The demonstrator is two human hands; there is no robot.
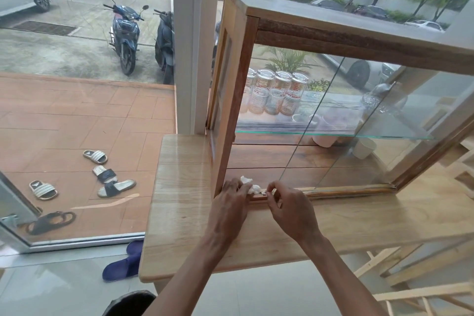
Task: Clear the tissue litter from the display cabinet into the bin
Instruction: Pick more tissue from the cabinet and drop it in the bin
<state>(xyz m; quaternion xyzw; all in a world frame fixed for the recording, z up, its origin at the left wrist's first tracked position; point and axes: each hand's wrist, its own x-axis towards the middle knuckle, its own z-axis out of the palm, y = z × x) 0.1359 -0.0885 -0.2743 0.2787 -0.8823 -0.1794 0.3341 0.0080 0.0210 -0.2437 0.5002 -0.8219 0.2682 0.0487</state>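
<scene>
A wooden display cabinet [333, 33] with glass sliding doors stands on a light wooden counter [179, 187]. At the cabinet's front left corner, my left hand [230, 200] rests on the bottom sill, its fingers closed around crumpled white tissue [250, 186]. My right hand [287, 209] is just to the right, thumb and fingers pinched at the door track by a small metal fitting [263, 194]; what it pinches is too small to tell. A dark bin rim [133, 301] shows at the bottom edge, below the counter.
Inside the cabinet a glass shelf [333, 133] carries stacked measuring glasses [274, 92] and a glass dome; white cups [364, 147] stand on the wooden floor below. Wooden stool frames [423, 277] stand to the right. Blue slippers [123, 264] lie by the counter's left leg.
</scene>
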